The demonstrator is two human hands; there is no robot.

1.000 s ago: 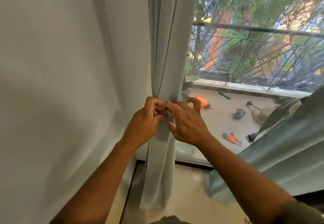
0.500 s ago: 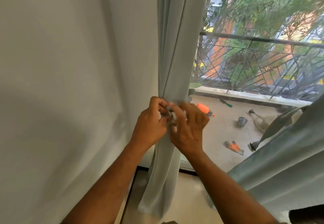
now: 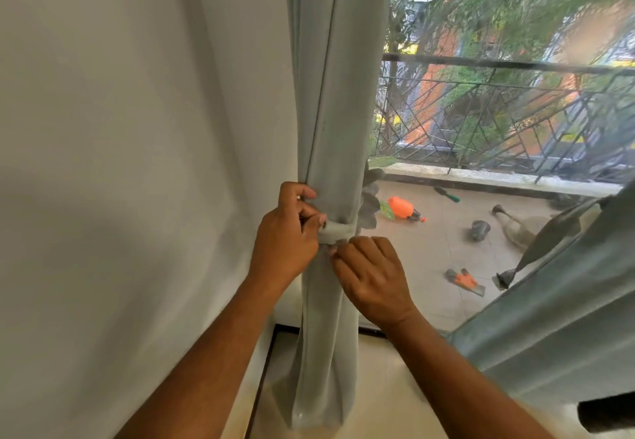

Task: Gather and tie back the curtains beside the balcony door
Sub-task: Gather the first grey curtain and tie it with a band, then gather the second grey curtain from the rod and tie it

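A pale grey-green curtain (image 3: 338, 101) hangs gathered in a narrow bundle between the white wall and the balcony glass. A matching fabric tie-back band (image 3: 338, 231) wraps around it at mid height. My left hand (image 3: 287, 235) pinches the band's left end against the bundle. My right hand (image 3: 372, 275) sits just below the band, fingertips closed on the curtain fabric under it. A second curtain panel (image 3: 563, 308) slants across the lower right.
The white wall (image 3: 130, 163) fills the left. Through the glass lies a tiled balcony floor (image 3: 429, 260) with an orange bottle (image 3: 402, 208), a small pot (image 3: 478, 230), tools and a metal railing (image 3: 498, 112). A dark floor track (image 3: 271, 345) runs by the wall base.
My right hand dropped from the knot to just under the band, which now shows wrapped around the bundle. My left hand stays at the band's left end. The camera moved closer.
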